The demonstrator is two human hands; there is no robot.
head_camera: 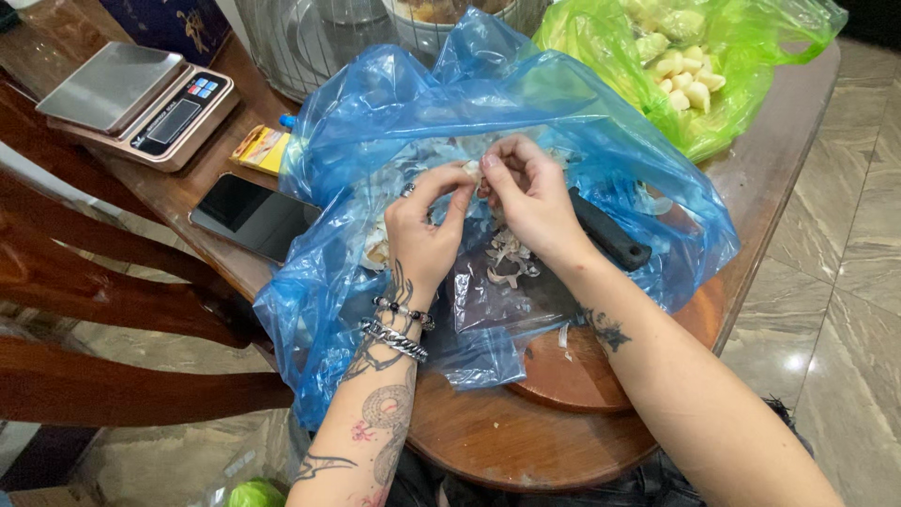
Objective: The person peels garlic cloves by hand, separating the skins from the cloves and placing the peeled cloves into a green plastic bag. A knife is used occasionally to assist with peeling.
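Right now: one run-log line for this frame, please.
left hand: pinching garlic clove | right hand: peeling it | under: blue bag with skins | knife handle beside right wrist

glossy blue plastic bag, polished wooden table, perhaps varnished

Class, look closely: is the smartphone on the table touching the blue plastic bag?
Touching. In the head view, the smartphone's right end meets the crumpled edge of the blue plastic bag, which appears to overlap its corner, with no table visible between them.
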